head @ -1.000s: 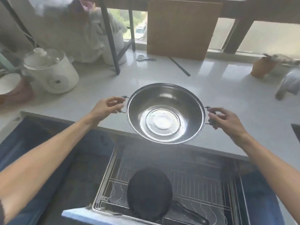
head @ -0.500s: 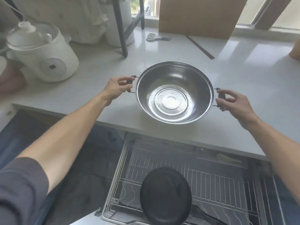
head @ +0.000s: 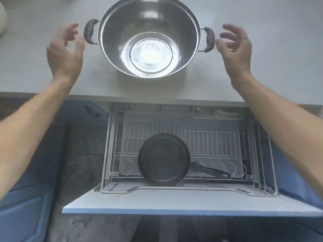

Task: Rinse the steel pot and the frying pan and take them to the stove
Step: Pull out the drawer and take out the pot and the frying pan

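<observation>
Resting at 12 o'clock on pale countertop: steel pot, upright. Flanking its 2 black handles, at 9 and 3 o'clock: left hand and right hand, fingers spread, gripping nothing. Lying at 6 o'clock in pulled-out wire drawer rack: frying pan. Surrounding: blue cabinet fronts.

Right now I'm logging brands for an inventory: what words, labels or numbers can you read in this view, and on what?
None can be read.
steel pot: bare metal and glare, no marking shows.
frying pan: dark underside with faint raised marks, too blurred to read.
wire rack: no label shows.
countertop: plain.
</observation>
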